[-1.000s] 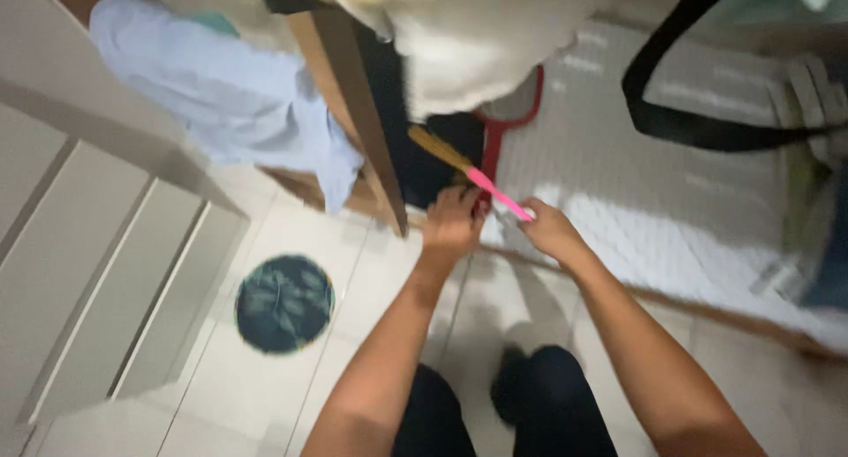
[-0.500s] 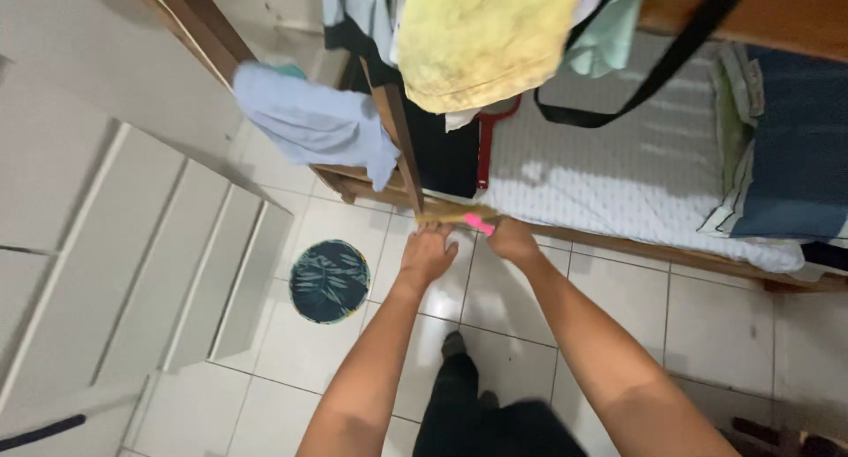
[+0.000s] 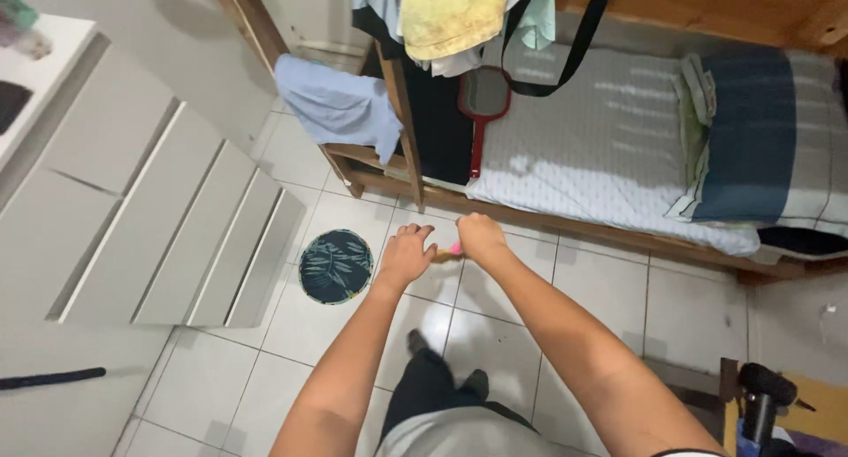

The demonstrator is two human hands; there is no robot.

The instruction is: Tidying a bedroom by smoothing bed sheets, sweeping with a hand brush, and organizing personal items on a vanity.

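Both hands now lower, away from bed; right hand [image 3: 481,236] grips pink brush [image 3: 450,250], left hand [image 3: 405,255] open beside it, w/ round mat [image 3: 335,266] further left.

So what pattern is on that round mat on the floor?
The round mat is dark navy with a pale leaf print, seen clearest in the head view.

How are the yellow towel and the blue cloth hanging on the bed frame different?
The yellow towel hangs high at the top of the frame, over other clothes; the blue cloth hangs lower, to the left, over a slanted wooden rail. The yellow towel looks stained and darker in patches; the blue cloth looks plain and pale. The towel hangs fairly flat; the blue cloth is bunched and drooping. Both are soft fabric draped over the wooden bed frame.
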